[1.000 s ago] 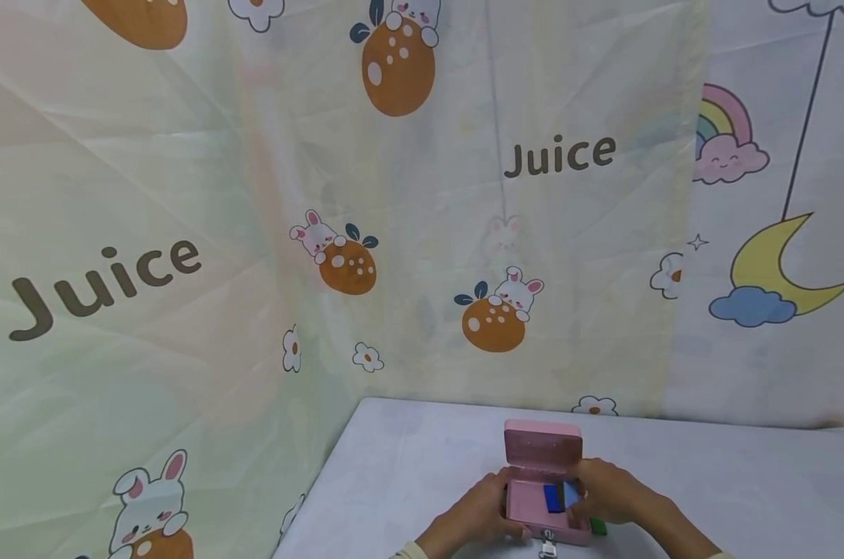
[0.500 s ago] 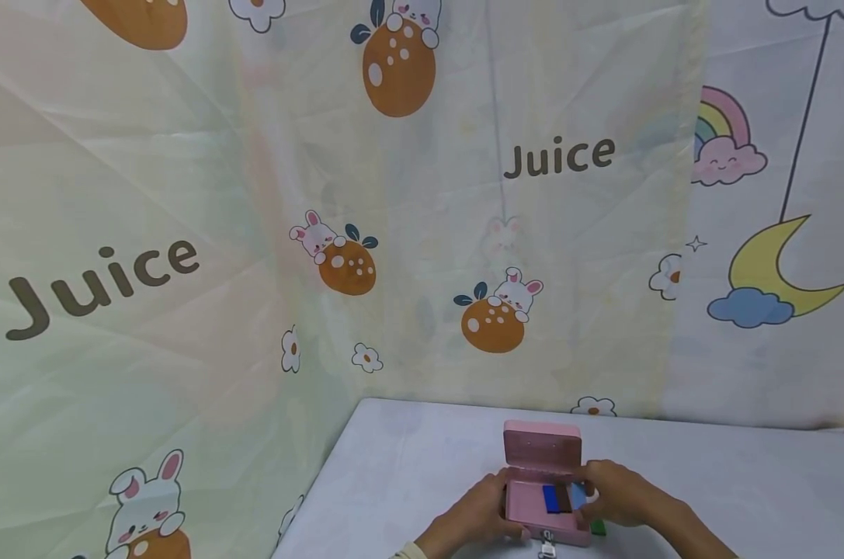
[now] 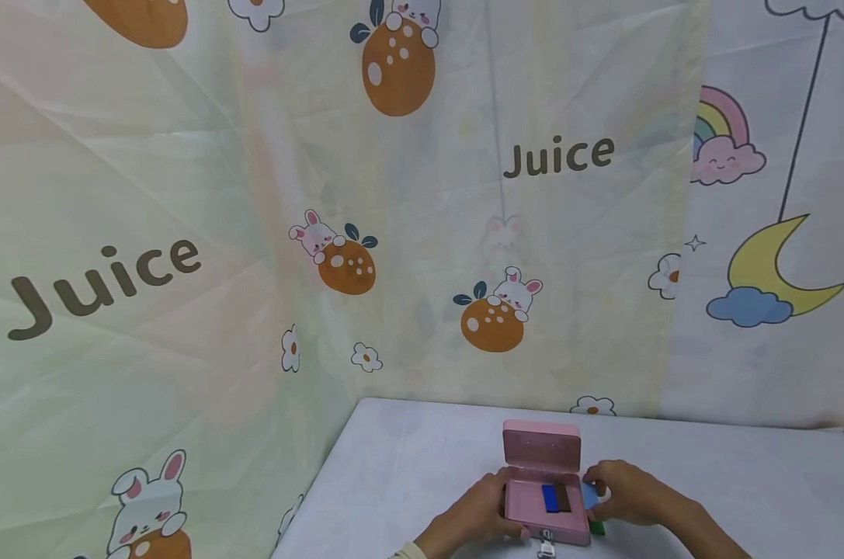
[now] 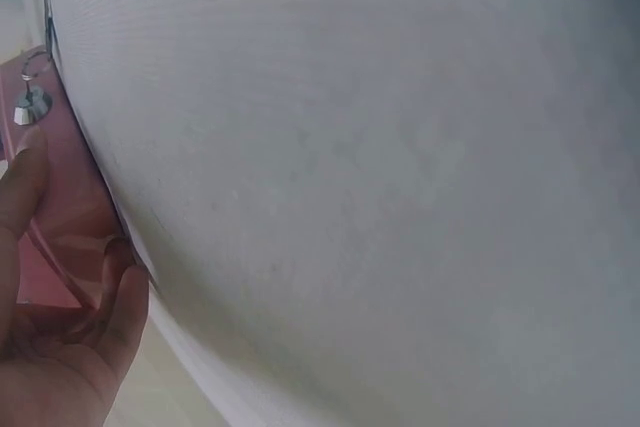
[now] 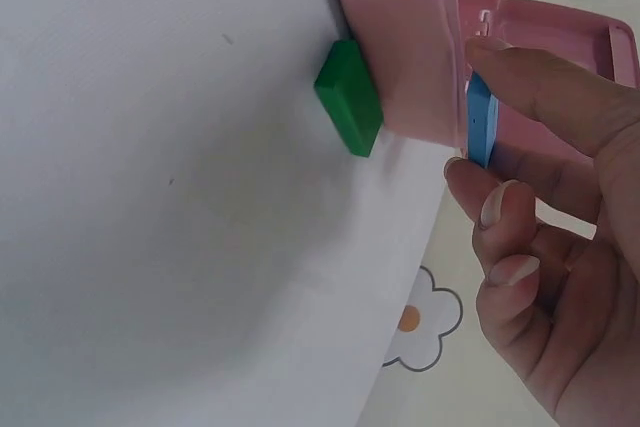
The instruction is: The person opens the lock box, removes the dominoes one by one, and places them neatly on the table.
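Observation:
A pink metal box (image 3: 522, 505) stands on the table with its lid raised. My left hand (image 3: 472, 514) grips the box's left side, thumb toward the front. Between thumb and fingertips, my right hand (image 3: 630, 495) pinches a light blue block (image 5: 482, 123), held just outside the box's right wall. Inside the box lie a dark blue block (image 3: 550, 498) and a brown block (image 3: 564, 498), side by side. A green block (image 5: 350, 102) sits on the table against the box's right wall, partly hidden in the head view.
A key with a ring (image 4: 32, 104) hangs at the box's front lock. The white table (image 3: 408, 458) runs back to a curtain (image 3: 422, 365) printed with rabbits, fruit and flowers, which also closes off the left side.
My right hand has lifted the light blue block from inside the box and carried it right, past the wall. The left hand keeps its grip on the box.

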Action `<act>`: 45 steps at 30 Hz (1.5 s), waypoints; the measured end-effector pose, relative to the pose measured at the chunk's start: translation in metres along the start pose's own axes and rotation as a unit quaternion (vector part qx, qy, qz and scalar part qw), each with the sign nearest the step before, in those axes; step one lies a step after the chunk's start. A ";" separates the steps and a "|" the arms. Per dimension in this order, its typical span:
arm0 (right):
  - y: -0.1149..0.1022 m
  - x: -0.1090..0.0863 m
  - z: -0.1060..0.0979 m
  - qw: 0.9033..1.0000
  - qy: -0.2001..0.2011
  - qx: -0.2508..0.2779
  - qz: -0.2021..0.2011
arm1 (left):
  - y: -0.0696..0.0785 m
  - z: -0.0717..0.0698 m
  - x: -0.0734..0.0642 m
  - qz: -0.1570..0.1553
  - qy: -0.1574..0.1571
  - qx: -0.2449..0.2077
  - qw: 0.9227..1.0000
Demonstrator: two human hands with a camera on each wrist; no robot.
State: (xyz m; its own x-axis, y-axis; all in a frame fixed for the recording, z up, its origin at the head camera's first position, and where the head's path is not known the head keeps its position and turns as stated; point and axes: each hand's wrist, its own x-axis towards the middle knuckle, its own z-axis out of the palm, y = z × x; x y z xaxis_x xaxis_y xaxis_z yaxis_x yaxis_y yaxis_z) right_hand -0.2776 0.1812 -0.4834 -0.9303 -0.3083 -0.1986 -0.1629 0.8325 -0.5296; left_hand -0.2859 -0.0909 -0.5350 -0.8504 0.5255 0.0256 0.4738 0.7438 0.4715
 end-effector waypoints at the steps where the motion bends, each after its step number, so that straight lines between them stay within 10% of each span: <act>1: 0.001 -0.001 0.000 1.000 -0.001 0.000 0.000 | 0.000 0.000 0.000 0.001 0.000 0.000 1.000; 45: 0.040 0.000 0.018 0.999 -0.022 -0.006 0.029 | 0.004 -0.003 -0.001 -0.033 -0.020 -0.016 0.999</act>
State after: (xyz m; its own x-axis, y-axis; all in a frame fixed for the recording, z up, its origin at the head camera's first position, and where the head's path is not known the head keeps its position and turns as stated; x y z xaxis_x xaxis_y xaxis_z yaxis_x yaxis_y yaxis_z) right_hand -0.2782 0.2062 -0.5196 -0.9227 -0.2794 -0.2658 -0.1132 0.8551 -0.5059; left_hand -0.2837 -0.0896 -0.5309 -0.8694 0.4924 -0.0412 0.4093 0.7643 0.4983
